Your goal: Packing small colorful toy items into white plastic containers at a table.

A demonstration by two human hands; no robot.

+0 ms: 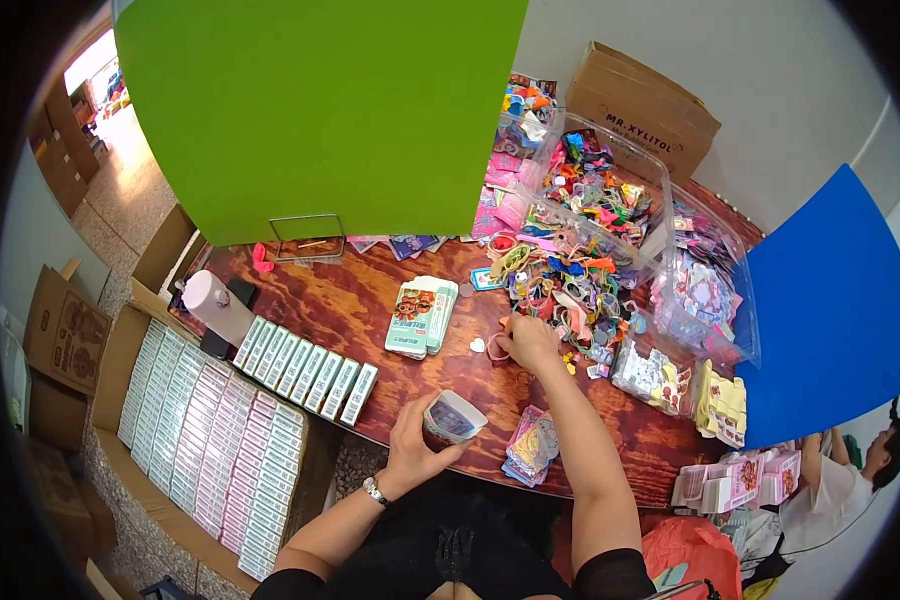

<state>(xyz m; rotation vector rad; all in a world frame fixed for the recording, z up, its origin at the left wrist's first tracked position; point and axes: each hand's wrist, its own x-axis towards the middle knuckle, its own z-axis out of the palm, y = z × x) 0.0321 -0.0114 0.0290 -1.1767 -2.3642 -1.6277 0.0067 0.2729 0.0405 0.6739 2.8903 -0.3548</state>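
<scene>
My left hand [415, 445] is wrapped round a small open-topped carton [455, 416], tilted so that its mouth shows something dark and printed inside. My right hand [532, 343] reaches to the near edge of a heap of hair ties and small trinkets [575, 285]. Its fingers are pinched together at a pink hair tie [496, 348]. Beside that lies a small white piece [477, 345]. Below my right forearm's inner side is a little pile of colourful packets [532, 440]. A stack of flat mint-green cartons [422, 316] lies farther left.
Upright boxes [305, 370] line the table's left edge, beside a pink cylinder [215, 305] and a large carton of packed boxes [205, 440]. Clear bins of trinkets [610, 190] stand back right; a tub of white pieces [650, 378] is nearer. Green [320, 110] and blue [825, 310] boards flank. Another person [840, 490] sits right.
</scene>
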